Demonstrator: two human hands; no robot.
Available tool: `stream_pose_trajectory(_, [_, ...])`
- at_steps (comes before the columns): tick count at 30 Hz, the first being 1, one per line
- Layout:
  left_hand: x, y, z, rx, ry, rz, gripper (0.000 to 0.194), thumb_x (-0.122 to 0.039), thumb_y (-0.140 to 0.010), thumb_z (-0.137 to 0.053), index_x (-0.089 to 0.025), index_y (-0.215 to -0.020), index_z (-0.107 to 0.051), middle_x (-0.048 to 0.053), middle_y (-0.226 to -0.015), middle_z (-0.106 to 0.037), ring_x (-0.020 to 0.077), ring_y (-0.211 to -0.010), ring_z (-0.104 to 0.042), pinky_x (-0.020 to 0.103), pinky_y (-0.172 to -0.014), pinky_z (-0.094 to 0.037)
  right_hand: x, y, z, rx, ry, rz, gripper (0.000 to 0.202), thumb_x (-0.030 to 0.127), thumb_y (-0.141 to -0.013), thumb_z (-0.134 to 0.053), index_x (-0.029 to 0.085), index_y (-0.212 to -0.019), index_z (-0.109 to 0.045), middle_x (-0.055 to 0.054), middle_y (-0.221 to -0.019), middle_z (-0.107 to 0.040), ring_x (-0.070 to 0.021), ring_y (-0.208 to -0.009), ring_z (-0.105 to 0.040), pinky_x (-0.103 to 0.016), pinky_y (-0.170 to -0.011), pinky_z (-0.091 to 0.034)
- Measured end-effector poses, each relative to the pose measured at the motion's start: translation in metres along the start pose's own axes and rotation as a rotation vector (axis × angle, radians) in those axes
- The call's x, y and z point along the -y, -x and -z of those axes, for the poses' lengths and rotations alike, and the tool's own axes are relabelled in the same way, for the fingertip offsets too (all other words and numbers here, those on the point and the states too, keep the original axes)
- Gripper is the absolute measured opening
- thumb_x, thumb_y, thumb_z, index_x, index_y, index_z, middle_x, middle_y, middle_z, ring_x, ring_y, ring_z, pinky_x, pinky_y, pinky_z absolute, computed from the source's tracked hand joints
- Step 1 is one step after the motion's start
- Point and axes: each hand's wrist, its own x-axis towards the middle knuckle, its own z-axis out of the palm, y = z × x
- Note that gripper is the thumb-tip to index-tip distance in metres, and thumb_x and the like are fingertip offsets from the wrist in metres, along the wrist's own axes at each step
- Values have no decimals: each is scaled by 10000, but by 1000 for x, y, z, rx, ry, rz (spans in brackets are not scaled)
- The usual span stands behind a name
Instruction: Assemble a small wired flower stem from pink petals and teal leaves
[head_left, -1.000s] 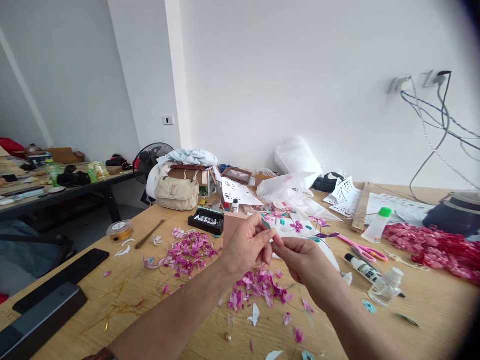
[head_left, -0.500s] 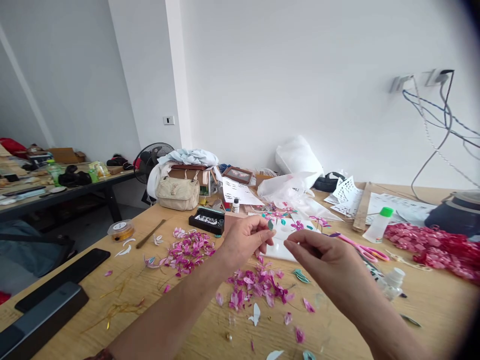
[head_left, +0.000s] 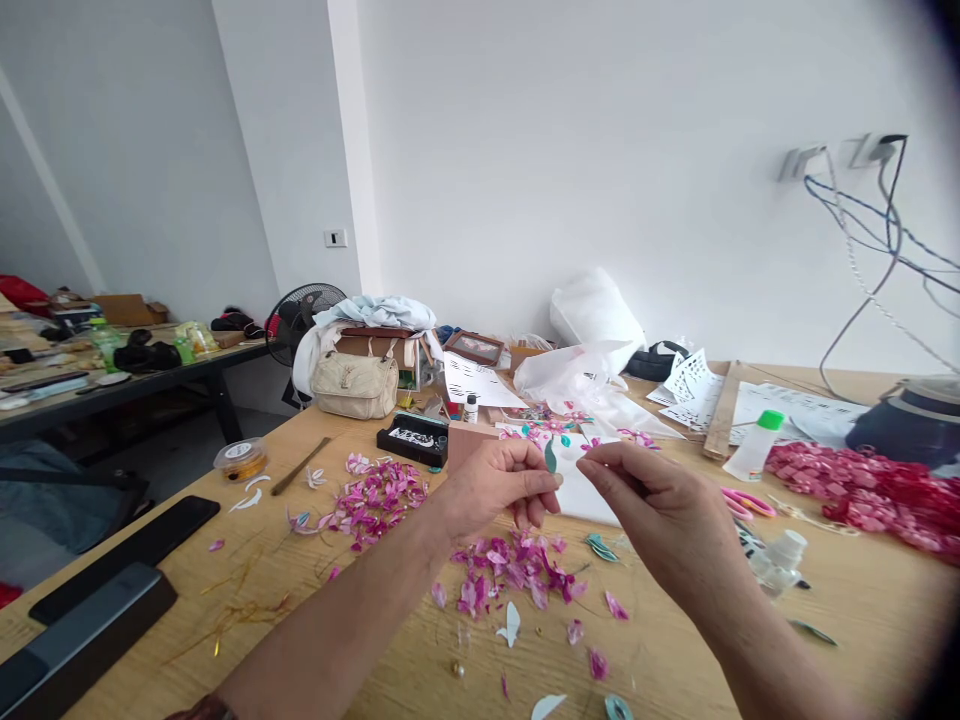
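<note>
My left hand [head_left: 517,485] is closed in a pinch on a small green leaf [head_left: 551,456], which stands upright above the thumb and fingertips. Just to its right, my right hand [head_left: 660,490] is pinched too, its fingertips a short gap from the leaf. Whatever it holds is too fine to make out. Below both hands lies a loose heap of pink petals [head_left: 517,572]. A second heap of petals [head_left: 379,497] is left of my left wrist. Behind the fingers is a white sheet [head_left: 589,495], with pink flowers [head_left: 637,438] at its far edge.
Small green leaves [head_left: 601,547] lie below my right hand. To the right are pink-handled scissors [head_left: 750,502], a clear bottle [head_left: 780,565], a green-capped bottle [head_left: 756,447] and red-pink strips [head_left: 862,485]. A black tray [head_left: 412,440], a round tub [head_left: 241,459] and a phone [head_left: 124,555] are left.
Both hands have shifted slightly right, still pinched and close together. The green leaf now stands more plainly upright at my left fingertips, and my right hand covers more of the scissors.
</note>
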Motion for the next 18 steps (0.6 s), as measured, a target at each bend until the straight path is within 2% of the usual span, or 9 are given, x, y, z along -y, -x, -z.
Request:
stream_pose_trajectory(6, [10, -3, -1, 60, 153, 117, 290, -340, -653, -720, -137, -671, -514, 4, -602, -618, 47, -434, -506, 166, -409, -321, -12, -6, -3, 102, -4, -21, 232, 376, -807, -505, 223, -680, -623, 18, -559, -588, -141, -541, -524, -244, -516, -384])
stream_pose_trajectory(9, [17, -6, -6, 46, 276, 131, 293, -319, -640, -732, -133, -668, -507, 8, -593, -613, 40, -431, -502, 158, -389, -283, -22, -10, -3, 183, 28, -61, 246, 375, -810, -482, 218, -713, -646, -23, -716, -654, -169, -627, -580, -276, -567, -438])
stream_pose_trajectory(11, [20, -7, -9, 5, 318, 117, 310, -323, -628, -741, -132, -650, -498, 8, -584, -606, 38, -429, -497, 157, -375, -258, -24, -11, 1, 119, 157, -68, 254, 357, -800, -472, 208, -848, -673, -78, -967, -654, -213, -718, -610, -334, -608, -463])
stream_pose_trajectory(13, [21, -9, -11, -40, 327, 111, 327, -330, -615, -749, -132, -635, -490, 4, -579, -600, 35, -426, -490, 155, -377, -255, -19, -11, 7, -21, 302, -45, 316, 332, -788, -463, 195, -998, -656, -118, -1186, -572, -287, -881, -603, -412, -681, -469])
stream_pose_trajectory(15, [21, -10, -11, -78, 313, 109, 339, -338, -604, -754, -131, -634, -488, 1, -580, -598, 34, -426, -487, 155, -387, -266, -8, -10, 12, -72, 327, 7, 352, 297, -782, -452, 190, -1066, -630, -115, -1264, -533, -330, -1050, -539, -456, -768, -455])
stream_pose_trajectory(16, [21, -10, -10, -91, 303, 109, 343, -343, -601, -755, -131, -636, -488, 0, -581, -598, 35, -427, -486, 156, -392, -268, -3, -9, 13, -32, 290, 24, 359, 272, -776, -451, 193, -1083, -620, -105, -1270, -537, -324, -1096, -516, -452, -798, -451])
stream_pose_trajectory(18, [21, -10, -10, -102, 284, 104, 351, -355, -603, -753, -132, -640, -485, -2, -578, -595, 38, -429, -485, 159, -397, -268, 7, -7, 11, 123, 180, -19, 395, 216, -745, -466, 197, -1119, -590, -96, -1259, -556, -289, -1059, -553, -419, -790, -464])
